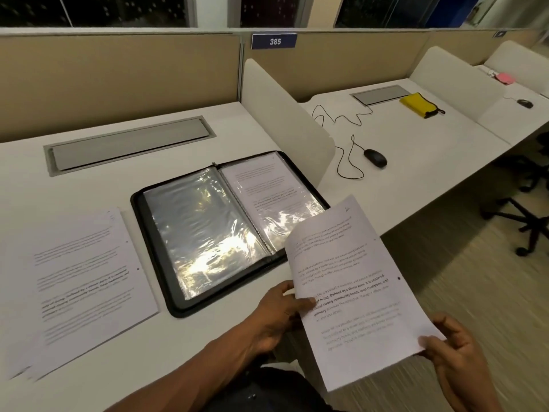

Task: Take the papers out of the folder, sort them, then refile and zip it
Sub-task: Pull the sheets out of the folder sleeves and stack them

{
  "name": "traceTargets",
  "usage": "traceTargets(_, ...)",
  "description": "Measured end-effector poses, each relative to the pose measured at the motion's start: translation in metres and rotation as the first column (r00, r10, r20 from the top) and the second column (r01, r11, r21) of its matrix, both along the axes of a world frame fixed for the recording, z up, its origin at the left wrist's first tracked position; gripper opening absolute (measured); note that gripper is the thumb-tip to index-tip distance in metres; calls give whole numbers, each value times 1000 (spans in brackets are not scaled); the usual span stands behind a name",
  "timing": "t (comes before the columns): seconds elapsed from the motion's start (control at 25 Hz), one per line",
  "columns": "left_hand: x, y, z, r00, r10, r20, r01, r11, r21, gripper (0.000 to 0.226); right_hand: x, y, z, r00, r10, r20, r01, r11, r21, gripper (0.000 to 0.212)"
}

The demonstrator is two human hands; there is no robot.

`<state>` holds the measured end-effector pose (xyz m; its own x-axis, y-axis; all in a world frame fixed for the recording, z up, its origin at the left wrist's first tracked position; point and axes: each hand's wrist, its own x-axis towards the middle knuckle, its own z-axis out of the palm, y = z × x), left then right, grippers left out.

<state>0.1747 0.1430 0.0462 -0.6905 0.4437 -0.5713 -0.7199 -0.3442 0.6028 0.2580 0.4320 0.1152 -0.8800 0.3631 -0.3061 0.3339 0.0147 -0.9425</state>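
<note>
White tabletop [190,346] carries everything, with the folder [154,263] as my landmark near its middle. Folder lies open flat, black zip edge all round, spiral spine up the centre. Its left sleeve looks empty and glares with reflected light; its right sleeve [264,185] shows a printed page inside.

Left of the folder, well apart from its edge, a stack of papers [86,281] lies face up, lower corners fanned a little.

Near the folder's lower right corner, lifted off the tabletop, I hold one loose sheet [353,289], tilted and partly covering that corner.

My left hand [279,316] pinches the sheet's left edge, thumb on top, fingers curled beneath. My right hand [454,349] pinches the sheet's lower right corner, thumb on the printed face, fingers behind.

Beyond the folder, past the white divider, a mouse [375,158] with looped cord, and farther off a yellow pouch [417,104].

Judgement: the removal-and-sort step is in hand; at least one page remains sleeved. Next move likely calls for reading this sheet's marking, then carrying it across the folder to the stack without creasing it or scattering the pile.
</note>
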Motion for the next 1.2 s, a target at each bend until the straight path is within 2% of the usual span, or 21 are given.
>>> traceTargets(0.12,-5,-27,8,980,116,-159,-139,980,-144,54,-9,-29,-6,999,34,-14,-35,999,-35,25)
traceTargets(0.16,-6,-40,10,963,149,-222,-196,958,-207,53,-13,-45,-9,998,55,-7,-55,997,-51,19)
traceTargets(0.24,-7,-71,11,916,224,-334,-330,893,-305,50,-25,-79,-19,994,112,7,-111,991,-71,22)
traceTargets(0.4,2,-146,4,832,313,-459,-530,694,-487,54,-50,-157,-42,959,277,56,-270,957,-105,26)
traceTargets(0.52,17,-206,-7,779,348,-521,-625,485,-612,58,-68,-221,-63,901,418,112,-412,908,-73,27)
traceTargets(0.64,37,-259,-21,753,388,-531,-651,320,-689,63,-81,-283,-83,836,536,120,-539,842,-6,37)
traceTargets(0.88,59,-325,-33,719,451,-529,-632,108,-767,61,-94,-366,-98,730,673,121,-683,724,99,37)
traceTargets(1.12,62,-343,-55,788,349,-506,-529,-35,-848,67,-101,-392,-114,621,767,163,-781,588,209,41)
traceTargets(1.2,64,-342,-62,791,331,-514,-505,-120,-855,64,-102,-391,-117,612,774,159,-783,566,257,41)
